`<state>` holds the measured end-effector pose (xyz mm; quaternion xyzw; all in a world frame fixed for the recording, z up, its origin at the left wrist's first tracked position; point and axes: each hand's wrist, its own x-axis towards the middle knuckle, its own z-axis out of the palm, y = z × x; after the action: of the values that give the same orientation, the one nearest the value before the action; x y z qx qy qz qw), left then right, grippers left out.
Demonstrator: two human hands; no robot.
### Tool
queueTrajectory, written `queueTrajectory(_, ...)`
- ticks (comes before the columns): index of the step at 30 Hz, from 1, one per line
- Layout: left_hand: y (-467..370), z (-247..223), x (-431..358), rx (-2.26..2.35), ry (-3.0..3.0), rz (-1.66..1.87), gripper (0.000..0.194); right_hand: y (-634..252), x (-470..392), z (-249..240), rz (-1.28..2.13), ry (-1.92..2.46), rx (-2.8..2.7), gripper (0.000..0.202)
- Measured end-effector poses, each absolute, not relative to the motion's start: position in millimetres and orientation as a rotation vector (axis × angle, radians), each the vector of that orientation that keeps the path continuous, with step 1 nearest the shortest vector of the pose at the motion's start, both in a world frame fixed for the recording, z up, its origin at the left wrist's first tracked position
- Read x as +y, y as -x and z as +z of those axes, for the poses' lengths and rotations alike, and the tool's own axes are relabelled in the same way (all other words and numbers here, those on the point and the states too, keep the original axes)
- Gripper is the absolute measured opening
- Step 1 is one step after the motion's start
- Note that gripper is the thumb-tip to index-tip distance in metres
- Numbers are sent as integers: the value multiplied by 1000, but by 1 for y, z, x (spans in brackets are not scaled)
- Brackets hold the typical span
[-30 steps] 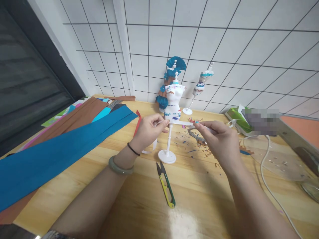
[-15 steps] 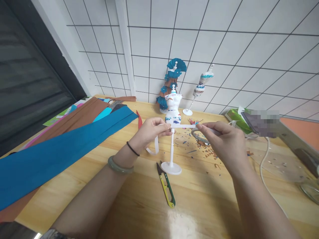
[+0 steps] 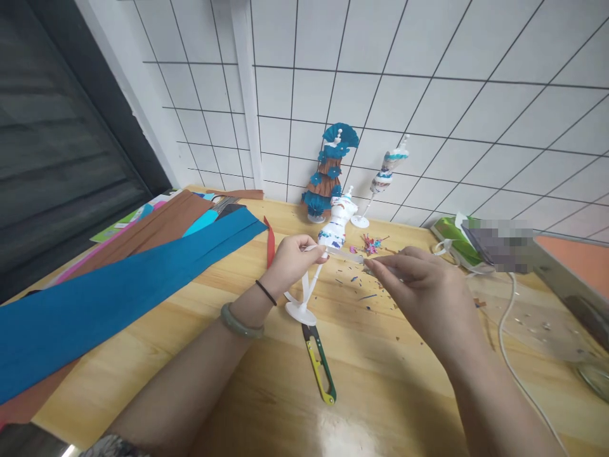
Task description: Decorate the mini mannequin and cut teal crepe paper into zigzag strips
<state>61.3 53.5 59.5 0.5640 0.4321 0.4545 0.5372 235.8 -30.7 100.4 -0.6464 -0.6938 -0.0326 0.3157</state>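
A small white dress form [image 3: 340, 214] with coloured scraps stuck on it leans to the right on its thin stand, and its round base [image 3: 301, 313] is tilted. At its lower rim, my left hand [image 3: 291, 263] pinches a strip of white tape [image 3: 351, 256], a loose end of which hangs below. The strip runs taut to my right hand [image 3: 423, 282], whose thumb and fingertips are closed on it. Thread snips [image 3: 321, 368] with yellow and green handles lie on the table just below the base.
Behind stand a dress form in blue and brown crepe paper [image 3: 329, 166] and a bare-stemmed one [image 3: 385, 171]. Blue crepe paper [image 3: 143, 279] spreads at left. Paper scraps [image 3: 371, 244] litter the middle. A white cable [image 3: 505, 324] runs down the right.
The dress form has gone from upright to leaning right, its base shifting left and tilting. My right hand has moved slightly down and left. The tape roll beside it is now hidden.
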Motion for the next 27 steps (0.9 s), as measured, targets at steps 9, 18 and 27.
queueTrajectory(9, -59, 54, 56, 826, -1173, 1084, 24, -257, -10, 87, 195, 1878, -1656, 29)
queueTrajectory(18, -60, 64, 50, 711, -1024, 1026, 25, -262, -3, 82, 318, 1839, -1600, 39)
queueTrajectory(27, -61, 61, 51, 781, -1055, 1102, 22, -250, -25, 103, 201, 1830, -1666, 34)
